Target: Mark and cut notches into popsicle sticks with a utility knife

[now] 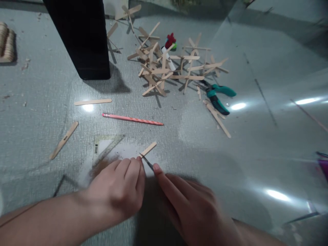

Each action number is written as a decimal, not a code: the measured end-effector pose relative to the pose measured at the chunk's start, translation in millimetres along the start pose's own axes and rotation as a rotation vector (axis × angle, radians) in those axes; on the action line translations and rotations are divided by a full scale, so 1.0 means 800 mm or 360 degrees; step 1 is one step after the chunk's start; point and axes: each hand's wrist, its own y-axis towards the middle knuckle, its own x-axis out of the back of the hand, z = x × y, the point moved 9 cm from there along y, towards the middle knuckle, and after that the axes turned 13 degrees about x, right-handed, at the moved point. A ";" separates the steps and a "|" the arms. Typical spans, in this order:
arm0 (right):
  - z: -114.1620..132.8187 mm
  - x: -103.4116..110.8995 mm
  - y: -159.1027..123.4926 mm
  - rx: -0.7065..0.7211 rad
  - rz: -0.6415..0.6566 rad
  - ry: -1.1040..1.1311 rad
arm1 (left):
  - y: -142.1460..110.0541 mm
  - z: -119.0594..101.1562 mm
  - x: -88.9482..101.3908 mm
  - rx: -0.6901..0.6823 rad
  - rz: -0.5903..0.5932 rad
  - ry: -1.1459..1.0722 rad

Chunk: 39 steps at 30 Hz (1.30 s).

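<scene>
My left hand is closed, its fingertips pinching a wooden craft stick whose far end pokes out beyond them. My right hand is wrapped round a dark, narrow pointed blade, probably a craft knife; its handle is hidden in the fist. The blade's tip lies over the stick, right beside my left fingertips. Just past the left hand, a clear set square lies flat. Beyond both hands is a pink pencil. Two loose craft sticks lie to the left, one with dark marks.
A tall black object stands at the back left. Many crossed-stick pieces crowd the back middle, around a small red item. Teal-handled pliers lie right of them, near stick offcuts. Stacked sticks sit far left.
</scene>
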 end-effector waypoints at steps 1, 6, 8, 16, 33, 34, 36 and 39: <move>0.000 -0.001 0.001 0.0005 0.0004 0.0007 | 0.001 0.002 0.000 0.0034 0.0001 -0.0027; -0.002 -0.005 0.004 0.0036 0.0085 -0.0001 | 0.003 0.004 0.000 0.0053 0.0043 -0.0012; -0.003 -0.007 0.004 0.0040 0.0113 0.0003 | 0.004 0.004 -0.001 0.0048 0.0061 -0.0014; -0.010 -0.008 0.006 0.0038 0.0085 0.0122 | 0.005 0.011 -0.005 0.0136 0.0134 -0.0050; -0.019 -0.013 -0.003 -0.0133 0.0105 0.0084 | 0.006 0.030 -0.017 0.0092 0.0400 -0.0001; -0.018 -0.014 -0.004 -0.0124 0.0115 0.0056 | 0.007 0.030 -0.017 0.0100 0.0398 -0.0015; -0.014 -0.015 -0.005 -0.0100 0.0133 0.0012 | 0.008 0.030 -0.016 0.0103 0.0392 -0.0040; -0.011 -0.014 -0.003 -0.0068 0.0145 -0.0023 | 0.008 0.027 -0.018 0.0068 0.0413 -0.0070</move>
